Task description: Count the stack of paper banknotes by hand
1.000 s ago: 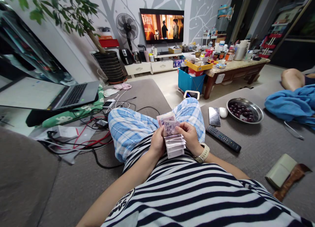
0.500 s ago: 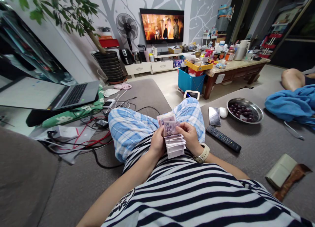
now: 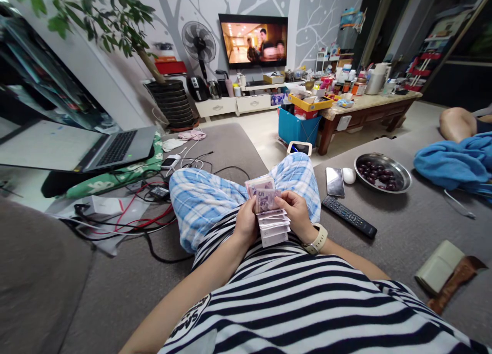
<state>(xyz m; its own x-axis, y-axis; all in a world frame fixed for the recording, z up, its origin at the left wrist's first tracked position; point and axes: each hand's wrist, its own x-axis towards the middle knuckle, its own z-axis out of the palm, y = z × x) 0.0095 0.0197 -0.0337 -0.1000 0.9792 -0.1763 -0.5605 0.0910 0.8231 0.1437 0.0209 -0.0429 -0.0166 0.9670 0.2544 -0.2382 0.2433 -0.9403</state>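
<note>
A fanned stack of pale purple banknotes (image 3: 267, 201) is held over my lap, the top one marked with a 5. My left hand (image 3: 246, 222) is closed around the left edge of the stack. From the other side, my right hand (image 3: 298, 213) pinches the upper right of the notes between thumb and fingers. The lower notes spread downward in overlapping layers towards my striped shirt. Part of the stack is hidden behind my fingers. A pale watch (image 3: 318, 238) is on my right wrist.
On the sofa to my right lie a remote control (image 3: 349, 216), a phone (image 3: 335, 182), a white mouse (image 3: 349, 175), a metal bowl (image 3: 403, 182) of dark fruit and a wallet (image 3: 440, 266). Leftward are tangled cables (image 3: 146, 223) and a laptop (image 3: 115, 149). Another person's knee (image 3: 457, 123) shows far right.
My hands and the banknotes look the same as half a second ago. Only the picture on the television has changed.
</note>
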